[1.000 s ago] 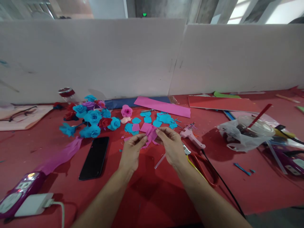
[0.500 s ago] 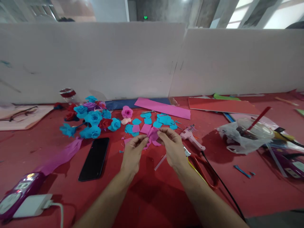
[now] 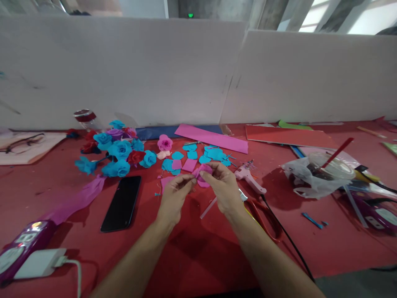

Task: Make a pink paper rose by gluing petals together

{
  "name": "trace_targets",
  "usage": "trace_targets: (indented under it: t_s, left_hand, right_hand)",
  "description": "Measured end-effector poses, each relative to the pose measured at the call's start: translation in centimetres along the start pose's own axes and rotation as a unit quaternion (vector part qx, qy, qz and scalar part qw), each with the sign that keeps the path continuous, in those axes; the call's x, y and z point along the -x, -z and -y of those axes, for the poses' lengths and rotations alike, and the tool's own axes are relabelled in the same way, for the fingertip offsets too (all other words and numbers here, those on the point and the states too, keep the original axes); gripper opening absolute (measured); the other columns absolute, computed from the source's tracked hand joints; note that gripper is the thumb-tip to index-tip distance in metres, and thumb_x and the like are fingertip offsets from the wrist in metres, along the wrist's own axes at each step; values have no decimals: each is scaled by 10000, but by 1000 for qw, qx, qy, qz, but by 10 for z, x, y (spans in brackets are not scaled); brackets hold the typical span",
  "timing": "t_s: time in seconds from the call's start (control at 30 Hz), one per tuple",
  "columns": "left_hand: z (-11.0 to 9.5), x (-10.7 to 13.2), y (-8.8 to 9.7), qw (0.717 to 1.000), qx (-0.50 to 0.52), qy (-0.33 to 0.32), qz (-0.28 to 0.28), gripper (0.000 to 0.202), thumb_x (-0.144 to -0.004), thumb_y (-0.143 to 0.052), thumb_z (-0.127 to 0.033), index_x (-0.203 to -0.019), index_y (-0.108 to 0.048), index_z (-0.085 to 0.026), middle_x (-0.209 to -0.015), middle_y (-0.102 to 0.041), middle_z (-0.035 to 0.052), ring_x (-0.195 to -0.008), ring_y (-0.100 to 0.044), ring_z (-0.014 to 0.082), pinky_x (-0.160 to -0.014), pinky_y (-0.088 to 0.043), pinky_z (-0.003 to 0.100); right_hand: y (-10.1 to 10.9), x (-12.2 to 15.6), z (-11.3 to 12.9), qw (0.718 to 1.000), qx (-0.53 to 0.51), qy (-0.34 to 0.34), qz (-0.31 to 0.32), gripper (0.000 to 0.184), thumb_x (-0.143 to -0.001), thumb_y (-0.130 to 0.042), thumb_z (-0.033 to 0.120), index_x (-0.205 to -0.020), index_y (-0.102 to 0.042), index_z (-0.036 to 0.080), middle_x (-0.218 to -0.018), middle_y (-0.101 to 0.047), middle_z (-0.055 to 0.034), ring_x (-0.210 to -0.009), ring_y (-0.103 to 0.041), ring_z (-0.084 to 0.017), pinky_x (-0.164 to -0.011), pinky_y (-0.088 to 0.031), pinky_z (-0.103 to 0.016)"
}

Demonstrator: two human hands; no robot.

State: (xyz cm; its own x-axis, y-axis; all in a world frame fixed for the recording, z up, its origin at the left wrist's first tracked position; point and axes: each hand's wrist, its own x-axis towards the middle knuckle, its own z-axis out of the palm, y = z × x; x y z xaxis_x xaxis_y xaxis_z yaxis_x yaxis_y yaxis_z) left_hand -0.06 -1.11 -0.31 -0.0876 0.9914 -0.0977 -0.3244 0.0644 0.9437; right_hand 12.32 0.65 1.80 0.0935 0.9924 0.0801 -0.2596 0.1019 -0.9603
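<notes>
Both hands meet over the red table, pinching a pink paper petal (image 3: pixel 204 169). My left hand (image 3: pixel 174 192) grips its left edge between thumb and fingertips. My right hand (image 3: pixel 223 188) holds the other side, its thumb lying across the paper. Just beyond them lie blue paper petals (image 3: pixel 215 154) and a pink paper square (image 3: pixel 189 165). A finished pink paper flower (image 3: pixel 164 142) sits behind, to the left. Beside my right hand are a pink glue gun (image 3: pixel 249 178) and red-handled scissors (image 3: pixel 265 219). A clear glue stick (image 3: pixel 208 207) lies between my wrists.
Left stand a bunch of paper flowers (image 3: pixel 119 151), a black phone (image 3: pixel 121 203) and a purple power strip (image 3: pixel 26 246) with a white charger (image 3: pixel 40 263). A bagged cup (image 3: pixel 333 167) with a red straw is at right. White partition panels (image 3: pixel 124 70) rise behind.
The pink paper between my fingers has turned and now looks rounder and more cupped. My right fingers have curled further around it. The view has tilted slightly.
</notes>
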Motion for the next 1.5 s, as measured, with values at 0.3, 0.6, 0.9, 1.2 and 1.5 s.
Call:
trace_targets:
  t_s: [0.3, 0.6, 0.9, 1.2, 1.5]
  left_hand:
    - [-8, -4, 5, 978, 127, 158, 46, 163, -672, -731, -281, -755, -662, -160, -688, -621, -13, -607, -573, 87, -579, -452, 207]
    - [-11, -2, 8, 979, 88, 162, 89, 160, -636, -760, -257, -726, -698, -141, -666, -637, 8, -610, -570, 80, -591, -461, 200]
    - [-13, -3, 11, 981, 84, 131, 115, 133, -660, -741, -258, -707, -686, -146, -684, -615, 2, -650, -554, 87, -622, -447, 217]
    - [-14, -11, 12, 988, 143, 51, 6, 154, -648, -752, -244, -751, -670, -164, -717, -623, -15, -658, -551, 73, -629, -419, 199]
    - [-17, -8, 12, 997, 75, 9, 12, 133, -638, -759, -242, -685, -675, -151, -663, -573, -25, -653, -496, 67, -633, -397, 183]
  right_hand:
    - [1, 0, -1, 999, -12, -19, 30, 239, -649, -675, 183, -882, -628, 197, -774, -633, 23, -690, -553, -102, -653, -444, -237]
    - [3, 0, 1, 998, -6, -17, 67, 292, -652, -672, 166, -936, -619, 211, -757, -618, 24, -662, -527, -99, -637, -430, -237]
    - [3, 2, 10, 996, 0, -34, 85, 254, -703, -667, 241, -951, -613, 225, -781, -618, 16, -733, -561, -117, -694, -436, -258]
    - [-12, 17, -5, 984, 126, -6, 126, 201, -700, -688, 266, -860, -590, 192, -824, -656, -29, -775, -618, -165, -738, -488, -310]
    - [-12, 21, -7, 979, 161, 34, 120, 95, -777, -594, 213, -752, -685, 200, -673, -662, -14, -627, -623, -162, -627, -499, -288]
